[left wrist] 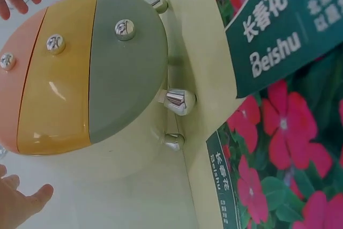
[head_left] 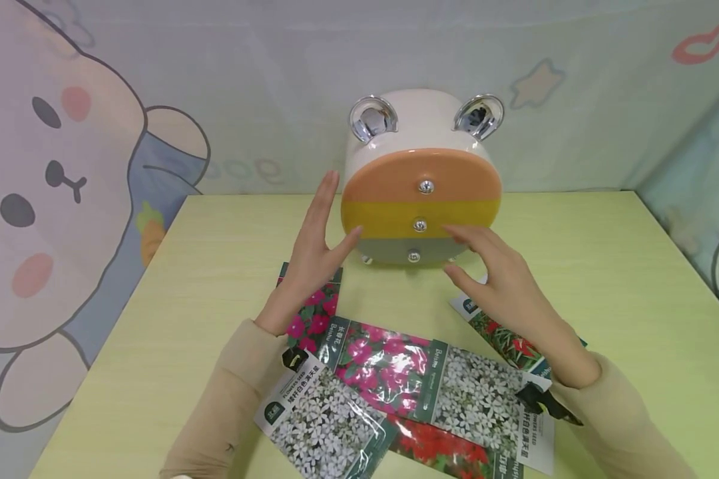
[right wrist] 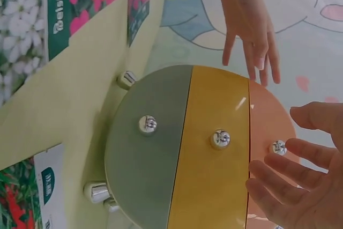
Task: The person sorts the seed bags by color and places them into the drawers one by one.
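Observation:
A small white rounded cabinet (head_left: 434,116) with chrome ears stands at the back of the table. Its front is split into an orange drawer (head_left: 389,176), a yellow drawer (head_left: 371,219) and a grey-green drawer (left wrist: 126,71), each with a silver knob. My left hand (head_left: 311,263) is raised at the cabinet's left side, fingers extended and thumb spread, holding nothing. On the other side, my right hand (head_left: 506,283) is held before the front's lower right, fingers loosely bent and empty. In the right wrist view its fingers (right wrist: 281,170) overlap the orange drawer.
Several flower seed packets lie in front of the cabinet: pink-flower packets (head_left: 380,362), white-flower packets (head_left: 329,426), a red-flower packet (head_left: 437,442) partly covered, and another red one (head_left: 506,339) under my right forearm. A cartoon-printed cloth (head_left: 263,86) hangs behind the table (head_left: 623,266).

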Demonstrator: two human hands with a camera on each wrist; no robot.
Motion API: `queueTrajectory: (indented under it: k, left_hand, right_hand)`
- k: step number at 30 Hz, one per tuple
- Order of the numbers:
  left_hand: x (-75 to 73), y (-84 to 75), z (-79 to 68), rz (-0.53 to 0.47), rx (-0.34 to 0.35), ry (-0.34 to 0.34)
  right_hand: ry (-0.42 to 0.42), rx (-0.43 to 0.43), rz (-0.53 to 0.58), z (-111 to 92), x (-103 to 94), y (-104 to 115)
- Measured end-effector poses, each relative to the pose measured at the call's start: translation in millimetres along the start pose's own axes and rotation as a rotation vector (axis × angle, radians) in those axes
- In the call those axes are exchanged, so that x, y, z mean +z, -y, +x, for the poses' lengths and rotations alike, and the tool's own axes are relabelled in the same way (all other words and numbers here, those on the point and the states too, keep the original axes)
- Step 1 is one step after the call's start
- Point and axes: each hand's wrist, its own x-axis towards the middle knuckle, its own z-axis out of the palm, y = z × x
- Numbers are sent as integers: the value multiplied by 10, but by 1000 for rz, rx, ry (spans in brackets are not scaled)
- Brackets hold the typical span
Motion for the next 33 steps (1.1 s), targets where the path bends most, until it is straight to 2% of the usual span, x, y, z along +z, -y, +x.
queueTrajectory:
  k: [8, 15, 18, 25, 33]
  left_hand:
    - [34, 61, 107, -150, -141, 38]
    - [-55, -204, 168, -217, -197, 67]
    - [-67, -231, 188, -225, -200, 71]
    - [91, 125, 230, -203, -181, 47]
    - [143, 243, 279, -247, -177, 31]
  right_hand:
    - [-53, 8, 85, 167, -14, -11]
    - [-120, 16, 115, 299, 0, -12]
    - [-144, 19, 149, 372, 20, -6]
    - [-182, 39, 220, 533, 83, -6]
    - [-181, 96, 262, 697, 141, -17]
